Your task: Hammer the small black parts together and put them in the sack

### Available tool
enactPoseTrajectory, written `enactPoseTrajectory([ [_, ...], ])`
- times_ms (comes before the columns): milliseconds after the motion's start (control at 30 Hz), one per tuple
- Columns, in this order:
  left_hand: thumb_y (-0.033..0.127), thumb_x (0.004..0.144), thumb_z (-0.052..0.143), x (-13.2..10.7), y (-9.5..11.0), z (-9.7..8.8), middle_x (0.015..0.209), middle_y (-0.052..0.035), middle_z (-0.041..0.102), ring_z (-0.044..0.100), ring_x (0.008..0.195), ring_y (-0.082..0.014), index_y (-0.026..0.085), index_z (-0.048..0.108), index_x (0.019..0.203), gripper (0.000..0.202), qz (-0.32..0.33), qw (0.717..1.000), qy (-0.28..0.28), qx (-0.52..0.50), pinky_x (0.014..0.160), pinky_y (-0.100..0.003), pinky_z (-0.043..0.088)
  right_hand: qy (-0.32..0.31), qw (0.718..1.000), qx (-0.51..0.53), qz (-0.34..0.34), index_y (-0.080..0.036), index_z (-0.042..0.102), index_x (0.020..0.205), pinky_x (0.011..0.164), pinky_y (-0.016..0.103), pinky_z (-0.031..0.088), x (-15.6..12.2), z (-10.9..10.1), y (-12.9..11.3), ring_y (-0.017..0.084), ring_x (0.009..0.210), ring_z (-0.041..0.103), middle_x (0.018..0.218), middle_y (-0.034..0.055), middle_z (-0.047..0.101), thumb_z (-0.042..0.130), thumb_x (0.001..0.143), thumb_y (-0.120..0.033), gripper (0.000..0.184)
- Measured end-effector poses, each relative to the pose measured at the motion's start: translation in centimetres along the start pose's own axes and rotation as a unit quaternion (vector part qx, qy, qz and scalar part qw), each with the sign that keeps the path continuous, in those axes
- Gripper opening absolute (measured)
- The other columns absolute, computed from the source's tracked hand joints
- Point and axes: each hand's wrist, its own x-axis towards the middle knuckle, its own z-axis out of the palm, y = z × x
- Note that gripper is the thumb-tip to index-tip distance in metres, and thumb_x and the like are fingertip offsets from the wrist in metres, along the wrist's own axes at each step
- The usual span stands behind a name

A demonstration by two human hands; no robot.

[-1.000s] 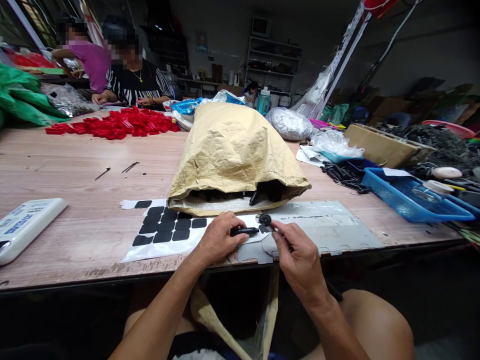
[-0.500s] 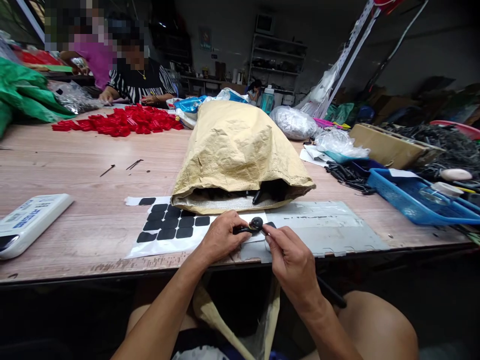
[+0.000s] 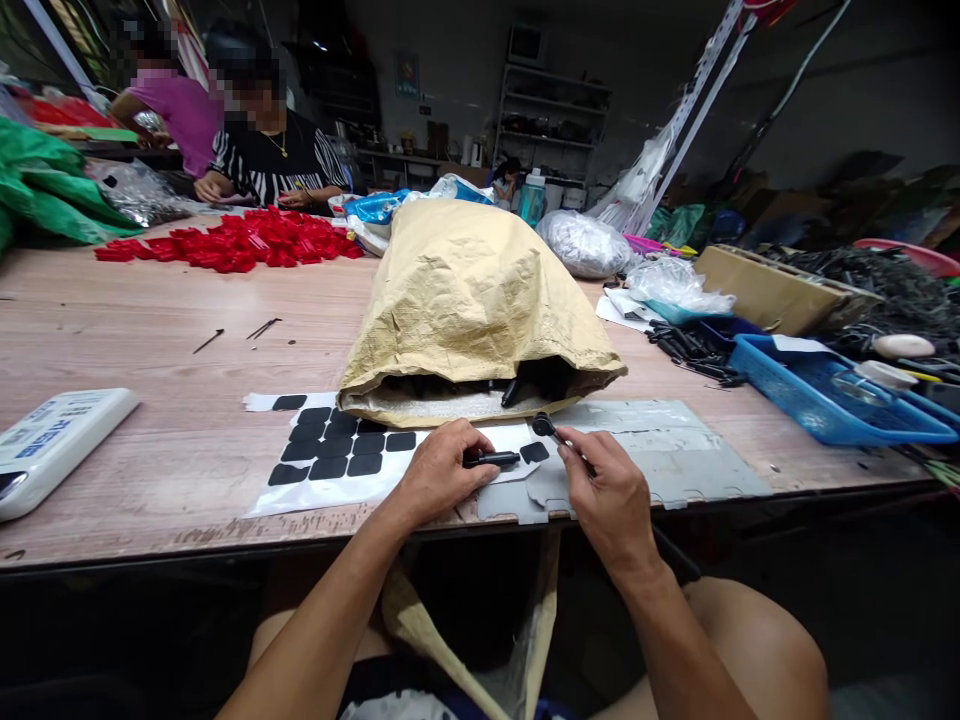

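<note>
My left hand [image 3: 448, 470] is closed around a short black tube [image 3: 496, 459], whose end points right over the table edge area. In my right hand [image 3: 611, 485] is a slim black rod with a round disc-shaped head [image 3: 543, 425], pinched by its shaft, the head tilted up and left. The tube and the rod are apart. Between the hands a black rounded-square sticker [image 3: 535, 452] lies on the white backing sheet [image 3: 420, 465], and several more such stickers [image 3: 328, 467] sit to the left. Beyond the hands, a tan woven sack [image 3: 480, 290] gapes open, with black parts inside.
A grey-white board [image 3: 675, 455] lies under my right hand's side. Blue tray [image 3: 810, 400] and loose black parts [image 3: 686, 350] are at right. White scale [image 3: 64, 440] stands at left. Red pieces [image 3: 240, 240] lie farther back, near two seated people.
My right hand has moved right with the round-headed rod, which was against the tube's end and is now apart from it. My left hand stays nearly still with the tube.
</note>
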Motion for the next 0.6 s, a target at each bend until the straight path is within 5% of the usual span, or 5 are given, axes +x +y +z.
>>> enactPoseTrajectory([
  [200, 0.022, 0.076, 0.073, 0.0, 0.1, -0.2, 0.090, -0.0001, 0.063, 0.057, 0.089, -0.0191, 0.021, 0.068, 0.091, 0.016, -0.005, 1.000, -0.007, 0.002, 0.079, -0.031, 0.043, 0.009, 0.990, -0.142, 0.015, -0.025, 0.073, 0.105, 0.080, 0.032, 0.041, 1.2, 1.3, 3.5, 0.020, 0.090, 0.055, 0.090, 0.0032, 0.067, 0.058, 0.090, -0.026, 0.021],
  [600, 0.022, 0.076, 0.071, 0.0, 0.0, -0.2, 0.091, 0.0002, 0.063, 0.056, 0.090, -0.0194, 0.022, 0.066, 0.090, 0.015, -0.005, 1.000, -0.012, 0.002, 0.079, -0.032, 0.042, 0.008, 0.983, -0.180, 0.025, -0.026, 0.071, 0.106, 0.078, 0.031, 0.036, 0.9, 1.6, 3.3, 0.020, 0.088, 0.052, 0.093, 0.0024, 0.066, 0.058, 0.091, -0.028, 0.021],
])
